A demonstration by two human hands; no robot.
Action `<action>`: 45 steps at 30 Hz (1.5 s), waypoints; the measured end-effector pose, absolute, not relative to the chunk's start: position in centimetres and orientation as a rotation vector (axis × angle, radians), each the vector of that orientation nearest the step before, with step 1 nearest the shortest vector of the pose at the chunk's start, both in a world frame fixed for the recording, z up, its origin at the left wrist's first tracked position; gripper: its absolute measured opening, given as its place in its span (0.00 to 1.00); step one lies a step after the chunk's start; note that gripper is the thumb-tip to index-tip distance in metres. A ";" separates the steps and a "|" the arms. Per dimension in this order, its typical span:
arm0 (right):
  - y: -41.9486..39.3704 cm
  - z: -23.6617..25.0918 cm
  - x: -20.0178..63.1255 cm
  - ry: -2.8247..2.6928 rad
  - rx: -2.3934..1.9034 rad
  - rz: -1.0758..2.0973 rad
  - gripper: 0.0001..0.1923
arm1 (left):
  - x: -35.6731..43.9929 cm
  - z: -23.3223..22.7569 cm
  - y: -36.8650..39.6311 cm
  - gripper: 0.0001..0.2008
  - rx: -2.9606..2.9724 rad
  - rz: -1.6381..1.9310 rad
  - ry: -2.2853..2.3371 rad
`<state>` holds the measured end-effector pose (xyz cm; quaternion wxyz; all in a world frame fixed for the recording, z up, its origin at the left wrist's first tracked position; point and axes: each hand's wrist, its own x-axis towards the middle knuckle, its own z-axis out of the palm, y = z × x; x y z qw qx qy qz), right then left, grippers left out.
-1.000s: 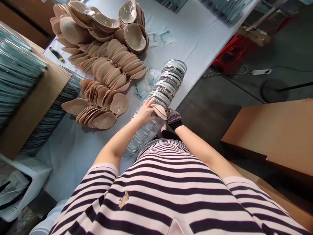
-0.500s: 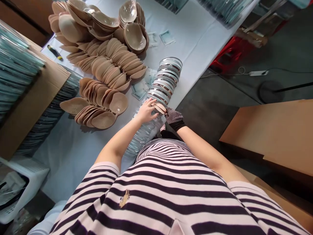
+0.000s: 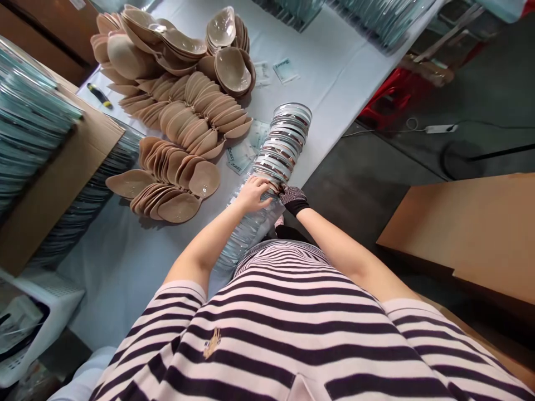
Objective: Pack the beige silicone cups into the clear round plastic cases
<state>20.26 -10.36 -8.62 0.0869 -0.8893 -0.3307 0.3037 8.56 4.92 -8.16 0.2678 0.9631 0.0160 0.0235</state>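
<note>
Since a second before, the beige pad had sunk almost from sight into the row of clear cases at frame centre on the bench. Our left hand pressed there, fingers curled; our gloved right hand gripped the row's edge.

Short-sleeved shirt, pink-and-dark striped, small gold emblem lower left; dark dotted glove on right hand; left hand bare.
</note>
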 end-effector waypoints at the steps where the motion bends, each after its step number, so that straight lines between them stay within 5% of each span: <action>1: -10.6 -8.6 20.3 -0.953 -2.637 0.874 0.15 | 8.6 -8.2 4.9 0.17 2.607 0.053 0.035; 10: -11.1 -9.1 18.9 -0.813 -2.609 0.685 0.12 | 8.6 -8.1 4.3 0.13 2.688 0.072 0.014; 16: -10.0 -8.3 19.4 -1.055 -2.730 0.902 0.20 | 9.7 -7.7 4.4 0.12 2.618 0.043 -0.167; 25: -10.1 -7.1 20.3 -1.139 -2.542 0.982 0.16 | 11.7 -7.7 6.7 0.09 2.634 0.002 -0.004; 31: -10.0 -5.9 20.1 -1.301 -2.763 0.828 0.17 | 12.2 -8.1 6.4 0.24 2.616 0.135 0.479; 36: -10.5 -6.4 21.3 -1.284 -2.751 0.882 0.17 | 5.4 -8.7 10.3 0.16 2.381 0.427 1.127; 40: -10.6 -7.6 22.8 -1.282 -2.686 0.948 0.18 | -2.2 -10.0 14.5 0.21 2.180 0.263 1.759; 45: -10.4 -6.7 24.7 -1.323 -2.632 1.091 0.14 | -4.1 -11.1 17.4 0.10 2.322 -0.030 1.567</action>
